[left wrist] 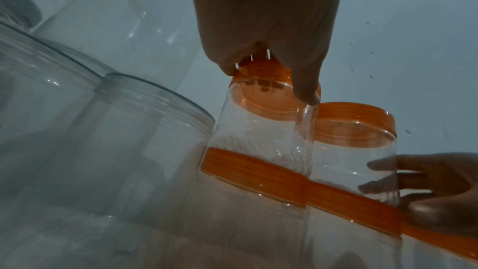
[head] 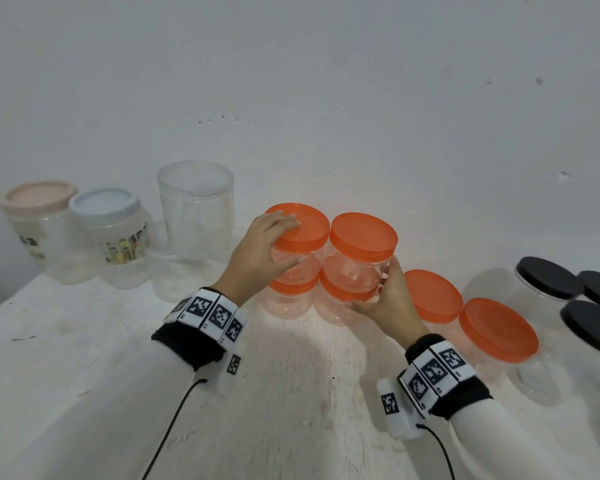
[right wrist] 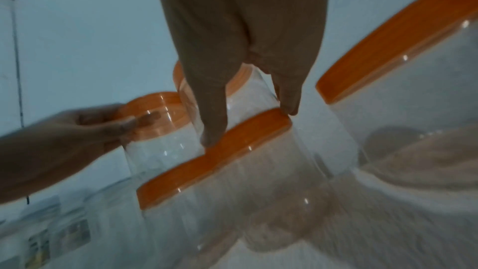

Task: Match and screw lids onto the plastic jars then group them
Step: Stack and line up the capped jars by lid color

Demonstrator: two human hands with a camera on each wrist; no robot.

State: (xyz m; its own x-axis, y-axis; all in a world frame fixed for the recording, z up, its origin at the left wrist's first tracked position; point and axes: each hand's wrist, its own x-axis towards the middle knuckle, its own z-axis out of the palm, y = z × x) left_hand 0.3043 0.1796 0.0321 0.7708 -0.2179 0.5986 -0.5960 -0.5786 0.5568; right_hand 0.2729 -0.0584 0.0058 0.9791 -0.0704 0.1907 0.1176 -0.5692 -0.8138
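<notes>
Two clear jars with orange lids stand stacked on two more orange-lidded jars at the table's middle. My left hand grips the upper left jar by its lid, fingers on top and thumb below the rim. In the left wrist view the left hand pinches that lid over the jar. My right hand curls round the body of the upper right jar. The right wrist view shows my right hand on that jar, fingertips down at the lower jar's lid.
Two more orange-lidded jars stand to the right, then black-lidded jars at the far right edge. On the left stand a tall lidless clear jar, a blue-lidded jar and a pink-lidded jar. A white wall rises close behind.
</notes>
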